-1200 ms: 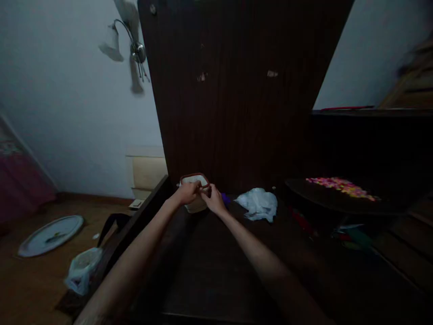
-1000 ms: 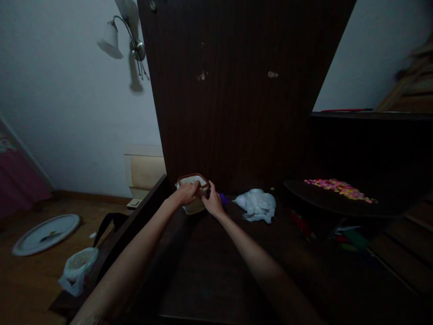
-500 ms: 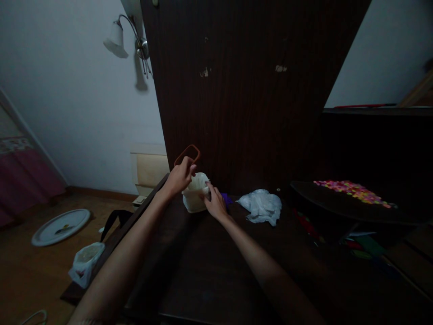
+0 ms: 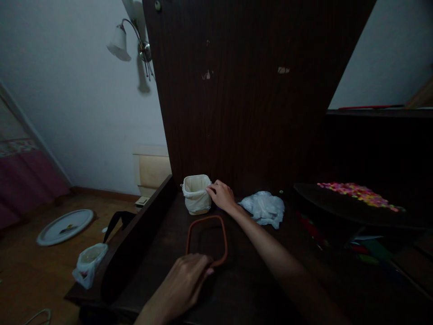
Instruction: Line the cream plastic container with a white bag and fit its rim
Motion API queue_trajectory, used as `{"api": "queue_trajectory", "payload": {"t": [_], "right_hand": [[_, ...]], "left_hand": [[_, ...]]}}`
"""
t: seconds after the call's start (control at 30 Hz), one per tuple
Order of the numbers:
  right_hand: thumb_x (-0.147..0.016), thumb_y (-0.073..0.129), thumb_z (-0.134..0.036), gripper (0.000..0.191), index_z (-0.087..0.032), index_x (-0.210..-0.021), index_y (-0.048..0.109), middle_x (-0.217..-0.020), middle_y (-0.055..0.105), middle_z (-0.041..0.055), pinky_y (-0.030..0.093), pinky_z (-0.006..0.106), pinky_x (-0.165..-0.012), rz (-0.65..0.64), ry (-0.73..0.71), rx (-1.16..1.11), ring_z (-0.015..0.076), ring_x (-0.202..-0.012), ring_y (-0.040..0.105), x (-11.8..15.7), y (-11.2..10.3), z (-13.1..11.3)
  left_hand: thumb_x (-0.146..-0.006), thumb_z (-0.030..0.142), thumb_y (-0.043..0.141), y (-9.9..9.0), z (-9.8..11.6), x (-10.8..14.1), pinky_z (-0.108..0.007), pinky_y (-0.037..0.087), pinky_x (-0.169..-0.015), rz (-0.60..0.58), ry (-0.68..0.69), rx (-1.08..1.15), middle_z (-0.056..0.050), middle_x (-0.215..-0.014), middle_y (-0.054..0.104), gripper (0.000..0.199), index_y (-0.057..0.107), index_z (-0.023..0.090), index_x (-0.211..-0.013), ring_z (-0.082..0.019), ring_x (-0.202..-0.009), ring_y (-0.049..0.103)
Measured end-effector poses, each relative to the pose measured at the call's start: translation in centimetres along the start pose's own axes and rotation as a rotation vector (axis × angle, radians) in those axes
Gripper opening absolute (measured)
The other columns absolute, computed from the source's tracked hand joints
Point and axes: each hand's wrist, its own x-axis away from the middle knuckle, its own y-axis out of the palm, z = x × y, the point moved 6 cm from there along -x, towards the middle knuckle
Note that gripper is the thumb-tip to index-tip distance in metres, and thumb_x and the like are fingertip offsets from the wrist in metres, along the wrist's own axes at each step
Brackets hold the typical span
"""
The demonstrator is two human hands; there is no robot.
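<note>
A small cream bin (image 4: pixel 198 205), lined with a thin whitish plastic bag (image 4: pixel 195 194) folded over its rim, stands upright at the back left of the dark desk. My right hand (image 4: pixel 221 195) is at the bin's right side, its fingers closed on the rim and the bag there. In the foreground, my left hand (image 4: pixel 191 273) grips the near side of a reddish-brown rounded rectangular ring (image 4: pixel 226 237), shaped like a bin rim. That ring is apart from the bin, held over the desk in front of it.
A crumpled white plastic bag (image 4: pixel 265 207) lies right of my right hand. Farther right, a corner shelf (image 4: pixel 314 196) bears many small colourful pieces (image 4: pixel 358 194). A raised side board (image 4: pixel 145 234) edges the desk's left. On the floor are a white lid (image 4: pixel 66 227) and a bag-lined container (image 4: pixel 89 264).
My left hand has brought the ring from above and behind the bin down toward me. The bin's mouth is now uncovered to view. My right hand stays at its right side.
</note>
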Motion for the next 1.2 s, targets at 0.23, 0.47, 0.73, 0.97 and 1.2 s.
{"api": "queue_trajectory", "payload": {"t": [0.23, 0.47, 0.73, 0.97, 1.2], "right_hand": [[-0.094, 0.064, -0.041, 0.023, -0.023, -0.101, 0.076, -0.102, 0.067, 0.0052, 0.044, 0.027, -0.077, -0.061, -0.085, -0.002, 0.0182, -0.097, 0.064, -0.5, -0.4, -0.6], [-0.092, 0.065, -0.026, 0.014, -0.023, -0.089, 0.078, -0.096, 0.071, 0.0055, 0.044, 0.028, -0.075, -0.049, -0.105, -0.041, 0.0199, -0.092, 0.065, -1.0, -1.0, -0.7], [-0.091, 0.060, -0.018, 0.012, -0.018, -0.083, 0.070, -0.091, 0.070, 0.0065, 0.045, 0.029, -0.079, 0.090, -0.092, -0.218, 0.0184, -0.086, 0.063, -3.1, -2.3, -0.9], [-0.091, 0.054, -0.022, 0.015, -0.016, -0.083, 0.066, -0.085, 0.070, 0.0039, 0.048, 0.028, -0.076, 0.211, -0.121, -0.493, 0.0162, -0.081, 0.064, -4.7, -3.3, -1.7], [-0.091, 0.057, -0.035, 0.021, -0.017, -0.089, 0.068, -0.086, 0.072, 0.0030, 0.052, 0.026, -0.072, 0.186, -0.235, -0.708, 0.0154, -0.078, 0.066, -4.2, -4.0, -3.8]], "left_hand": [[-0.098, 0.012, 0.048, 6.0, -0.9, 0.4, -0.031, 0.052, -0.075, -0.225, -0.029, -0.054, -0.006, -0.100, 0.067, 0.010, 0.052, 0.021, -0.096, -0.022, -0.087, 0.065], [-0.094, 0.014, 0.052, 7.4, -1.6, 0.0, -0.046, 0.053, -0.097, -0.185, -0.004, -0.098, -0.009, -0.108, 0.065, 0.010, 0.059, 0.021, -0.097, -0.028, -0.106, 0.063], [-0.092, 0.039, 0.064, 6.2, -1.7, -0.8, -0.048, 0.053, -0.100, -0.097, 0.058, -0.087, -0.008, -0.105, 0.068, 0.019, 0.070, 0.022, -0.093, -0.030, -0.107, 0.065], [-0.096, 0.034, 0.057, -2.6, -6.4, -6.4, -0.048, 0.051, -0.100, 0.504, -0.128, -0.141, -0.016, -0.126, 0.060, 0.044, 0.053, 0.018, -0.137, -0.030, -0.115, 0.058], [-0.084, 0.039, 0.071, -7.9, -11.6, -12.0, -0.058, 0.044, -0.103, 0.650, -0.351, -0.119, -0.021, -0.134, 0.054, 0.050, 0.060, 0.015, -0.127, -0.039, -0.120, 0.052]]}}
